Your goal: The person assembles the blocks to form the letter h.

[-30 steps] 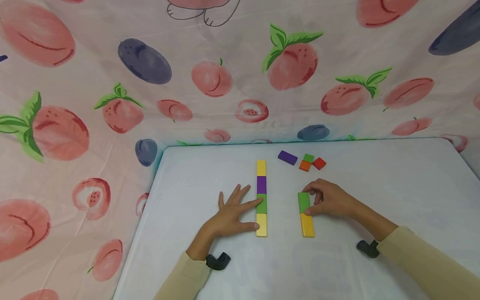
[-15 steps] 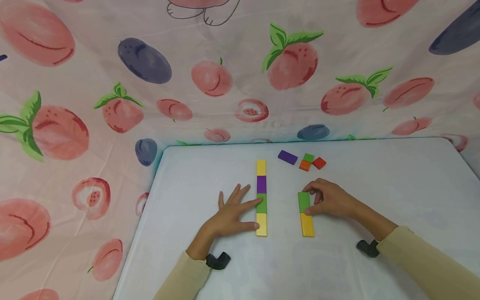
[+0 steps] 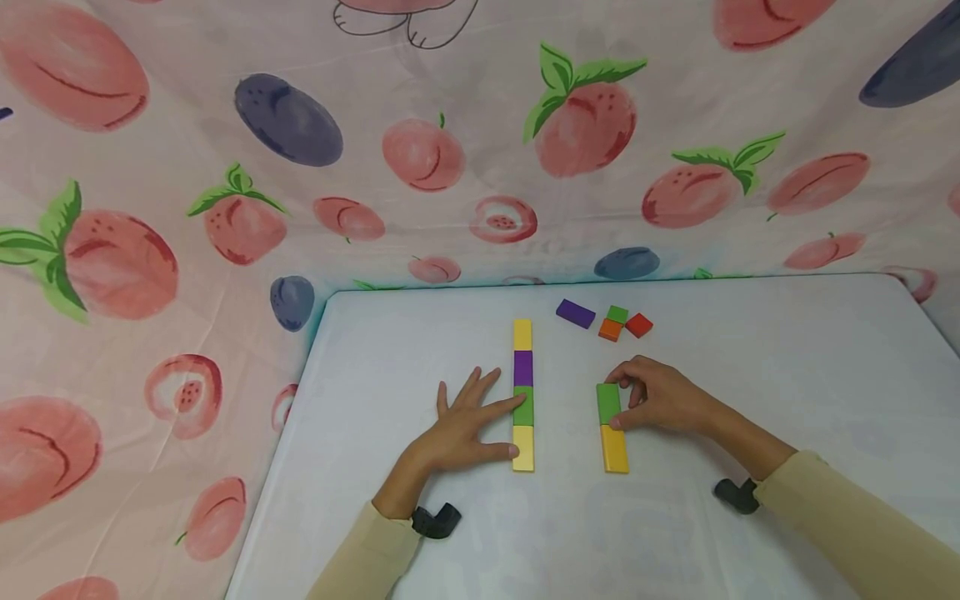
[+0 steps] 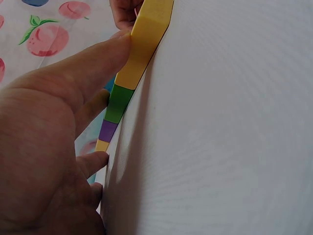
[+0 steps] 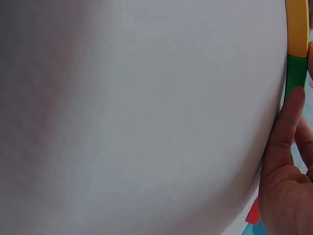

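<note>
My left hand [image 3: 453, 437] is spread on the table beside a straight row of flat blocks. Its thumb touches the near pale yellow block [image 3: 526, 461], and its index fingertip rests on the green block [image 3: 523, 414]. Beyond these in the row lie a purple block [image 3: 522, 368] and a far yellow block [image 3: 522, 334]. With thumb and index finger at opposite ends, my right hand [image 3: 663, 400] pinches another green block [image 3: 608, 402]. That block lies end to end with an orange-yellow block [image 3: 615, 452], which the right wrist view also shows.
Toward the back of the white table [image 3: 420, 333] lie a loose purple block [image 3: 575, 314], a small green block [image 3: 617, 314], an orange block [image 3: 610, 331] and a red block [image 3: 639, 325]. Fruit-patterned cloth [image 3: 465, 167] hangs behind and to the left.
</note>
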The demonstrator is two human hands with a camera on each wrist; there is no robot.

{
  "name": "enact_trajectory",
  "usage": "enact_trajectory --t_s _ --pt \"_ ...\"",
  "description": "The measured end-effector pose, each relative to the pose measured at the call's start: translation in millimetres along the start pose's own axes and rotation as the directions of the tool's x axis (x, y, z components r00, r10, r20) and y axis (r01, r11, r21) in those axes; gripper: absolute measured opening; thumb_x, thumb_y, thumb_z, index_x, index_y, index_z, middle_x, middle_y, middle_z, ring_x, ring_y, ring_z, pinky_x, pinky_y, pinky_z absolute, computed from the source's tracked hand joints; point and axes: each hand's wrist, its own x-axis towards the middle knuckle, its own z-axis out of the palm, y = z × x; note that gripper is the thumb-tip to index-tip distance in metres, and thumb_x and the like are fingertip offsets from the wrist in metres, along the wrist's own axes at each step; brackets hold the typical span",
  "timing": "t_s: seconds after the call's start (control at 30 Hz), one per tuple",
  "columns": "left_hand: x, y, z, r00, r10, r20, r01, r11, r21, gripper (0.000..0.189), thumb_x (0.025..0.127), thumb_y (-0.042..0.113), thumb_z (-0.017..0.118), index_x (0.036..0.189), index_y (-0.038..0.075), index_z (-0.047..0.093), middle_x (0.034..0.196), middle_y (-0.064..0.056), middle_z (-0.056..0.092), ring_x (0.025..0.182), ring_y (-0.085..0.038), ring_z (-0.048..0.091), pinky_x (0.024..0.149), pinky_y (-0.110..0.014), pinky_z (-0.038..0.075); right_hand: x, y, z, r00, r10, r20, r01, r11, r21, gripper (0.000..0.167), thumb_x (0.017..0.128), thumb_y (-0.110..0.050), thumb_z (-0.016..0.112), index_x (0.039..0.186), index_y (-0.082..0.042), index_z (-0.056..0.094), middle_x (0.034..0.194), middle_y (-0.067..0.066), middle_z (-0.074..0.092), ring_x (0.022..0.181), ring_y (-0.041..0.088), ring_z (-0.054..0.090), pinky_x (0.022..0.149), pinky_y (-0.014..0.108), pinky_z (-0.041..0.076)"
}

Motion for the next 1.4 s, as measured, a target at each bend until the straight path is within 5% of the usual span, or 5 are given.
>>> enact_trajectory --t_s 1.4 --pt "0.9 -0.6 1.4 1.000 -0.001 -0.010 0.001 1.000 0.016 0.074 0.088 0.059 0.071 0.154 0.044 0.042 0.174 0.001 0.008 0.161 -0.028 -0.008 0.115 -0.074 -0.016 -0.5 1.1 -0.7 0.999 -0.034 0.005 0.034 0.999 0.027 0.059 0.076 -0.040 0.090 0.123 -0.014 0.067 0.106 0.004 0.058 0.084 0.013 0.057 0.071 0.022 0.052"
